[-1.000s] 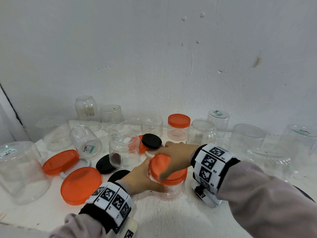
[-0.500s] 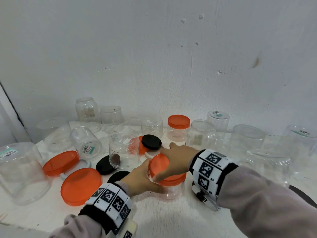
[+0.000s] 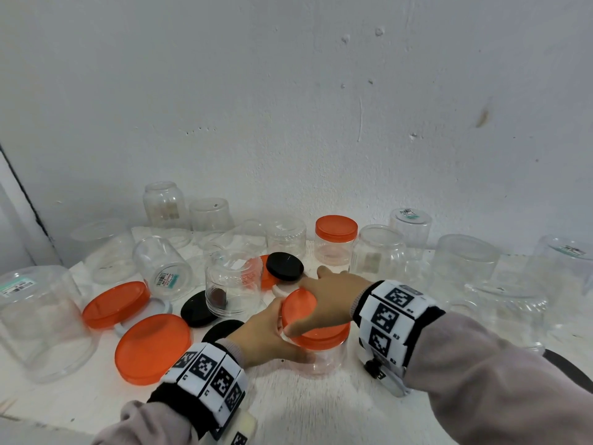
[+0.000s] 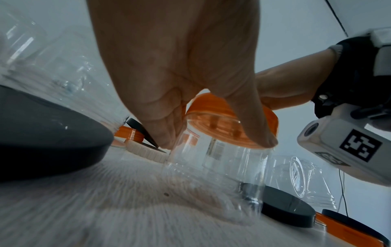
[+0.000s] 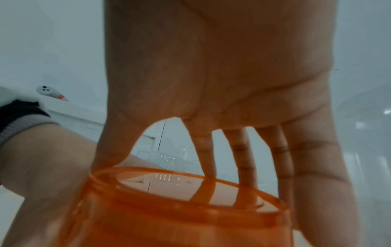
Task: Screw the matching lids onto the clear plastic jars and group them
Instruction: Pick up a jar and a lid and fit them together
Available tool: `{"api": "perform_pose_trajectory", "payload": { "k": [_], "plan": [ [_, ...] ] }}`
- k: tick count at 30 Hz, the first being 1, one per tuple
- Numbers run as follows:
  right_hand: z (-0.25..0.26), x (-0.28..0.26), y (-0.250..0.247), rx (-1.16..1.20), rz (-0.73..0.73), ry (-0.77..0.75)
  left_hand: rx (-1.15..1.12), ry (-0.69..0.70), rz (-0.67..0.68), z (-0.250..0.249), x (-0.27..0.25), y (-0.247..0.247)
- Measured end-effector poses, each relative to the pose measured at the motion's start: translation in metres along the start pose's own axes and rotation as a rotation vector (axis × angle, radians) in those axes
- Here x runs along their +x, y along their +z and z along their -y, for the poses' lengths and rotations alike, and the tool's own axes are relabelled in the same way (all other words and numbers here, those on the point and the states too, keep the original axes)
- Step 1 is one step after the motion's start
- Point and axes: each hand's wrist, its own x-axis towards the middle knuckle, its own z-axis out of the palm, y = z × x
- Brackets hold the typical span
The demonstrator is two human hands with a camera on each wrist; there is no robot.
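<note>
A small clear jar (image 3: 321, 359) stands on the white table near the front, with an orange lid (image 3: 316, 329) on its mouth. My left hand (image 3: 269, 335) grips the jar from the left, thumb and fingers curled round its upper wall (image 4: 215, 160). My right hand (image 3: 324, 300) lies over the lid from above and grips it, thumb on the near rim and fingers over the far rim (image 5: 211, 197). A second small jar with an orange lid (image 3: 336, 228) screwed on stands further back by the wall.
Loose orange lids (image 3: 152, 346) (image 3: 115, 303) and black lids (image 3: 284, 265) (image 3: 197, 309) lie to the left. Several clear jars, some upside down, crowd the back and both sides, including a big one (image 3: 38, 322) at far left. The wall stands close behind.
My right hand has turned on the orange lid, the wrist swinging slightly, while my left hand keeps the jar still. Nothing else has moved.
</note>
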Motion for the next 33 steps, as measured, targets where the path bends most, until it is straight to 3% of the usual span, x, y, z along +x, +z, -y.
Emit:
{"api": "perform_pose_trajectory", "payload": {
  "k": [7, 21, 33],
  "plan": [
    [-0.006, -0.002, -0.009, 0.029, 0.164, -0.083, -0.023, 0.006, 0.007, 0.000, 0.001, 0.000],
    [-0.012, 0.003, 0.001, 0.070, 0.075, -0.106, 0.008, 0.000, 0.002, 0.002, 0.003, 0.000],
    [-0.008, -0.005, 0.024, 0.033, -0.142, -0.066, 0.048, 0.016, -0.023, 0.000, 0.002, 0.002]
  ]
}}
